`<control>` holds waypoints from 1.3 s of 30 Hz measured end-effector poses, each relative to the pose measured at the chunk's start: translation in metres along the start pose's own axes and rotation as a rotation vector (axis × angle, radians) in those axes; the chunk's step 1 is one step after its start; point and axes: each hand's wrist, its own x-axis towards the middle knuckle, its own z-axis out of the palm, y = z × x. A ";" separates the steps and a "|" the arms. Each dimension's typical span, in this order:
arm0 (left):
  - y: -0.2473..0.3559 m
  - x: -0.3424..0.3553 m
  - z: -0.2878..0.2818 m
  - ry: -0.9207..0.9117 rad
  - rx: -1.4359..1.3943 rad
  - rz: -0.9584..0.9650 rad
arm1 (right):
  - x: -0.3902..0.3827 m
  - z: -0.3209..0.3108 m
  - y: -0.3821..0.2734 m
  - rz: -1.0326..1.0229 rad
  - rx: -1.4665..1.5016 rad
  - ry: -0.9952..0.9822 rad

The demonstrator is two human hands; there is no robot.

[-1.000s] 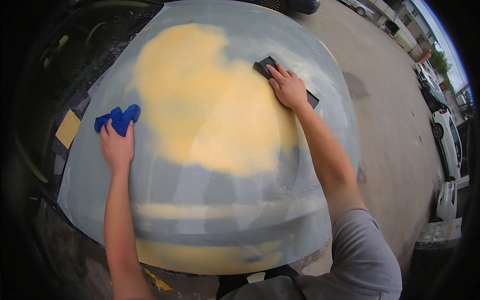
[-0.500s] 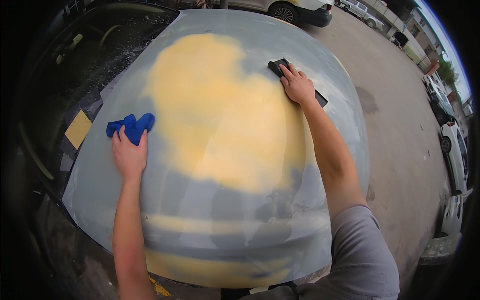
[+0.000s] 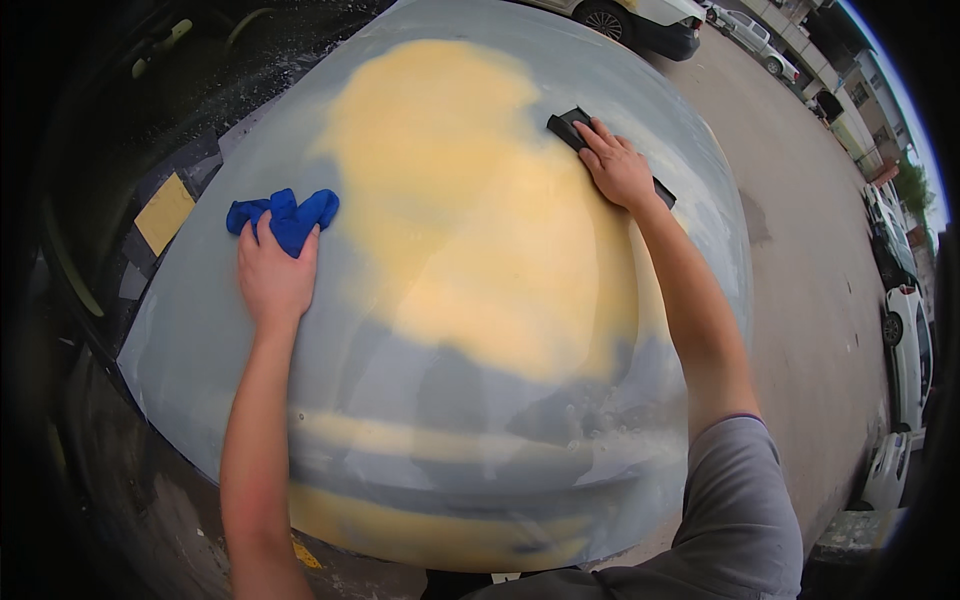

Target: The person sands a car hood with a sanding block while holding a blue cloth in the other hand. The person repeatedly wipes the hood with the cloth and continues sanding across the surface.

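Observation:
A grey car hood (image 3: 480, 420) with a large yellow filler patch spreads before me. My left hand (image 3: 275, 275) rests on its left side, fingers closed around a bunched blue cloth (image 3: 290, 222). Across the hood, at the patch's far right edge, my right hand (image 3: 618, 165) presses a long black sanding block (image 3: 570, 127) against the surface. Its fingers lie over the block, whose two ends show past the hand. Whatever is under the block is hidden.
Beside the hood on the left are the dark windshield (image 3: 200, 75) and a yellow sheet of paper (image 3: 164, 214). A white car (image 3: 650, 22) stands beyond the hood. Concrete ground (image 3: 800, 290) stretches along the right, with parked cars (image 3: 907, 340) farther out.
The whole view has shifted, with the hood sliding up and right in it. Against the hood, the sanding block has moved slightly toward me. The cloth stays in my left hand.

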 end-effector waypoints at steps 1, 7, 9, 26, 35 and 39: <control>0.007 0.001 0.003 0.000 -0.008 0.003 | 0.014 0.000 -0.005 0.089 -0.051 -0.007; -0.027 -0.010 -0.012 -0.018 0.040 -0.032 | -0.156 -0.025 -0.127 -0.190 0.081 -0.007; -0.027 -0.010 -0.013 -0.006 0.052 -0.022 | -0.231 -0.051 -0.147 -0.282 0.050 0.009; -0.030 -0.008 -0.016 0.028 0.006 -0.024 | -0.198 -0.040 -0.197 -0.264 0.075 0.054; 0.006 -0.004 -0.009 -0.011 -0.097 -0.011 | 0.025 0.001 -0.110 -0.083 -0.013 -0.024; -0.002 -0.006 -0.008 -0.004 -0.091 0.024 | 0.026 0.015 -0.133 0.027 -0.081 -0.010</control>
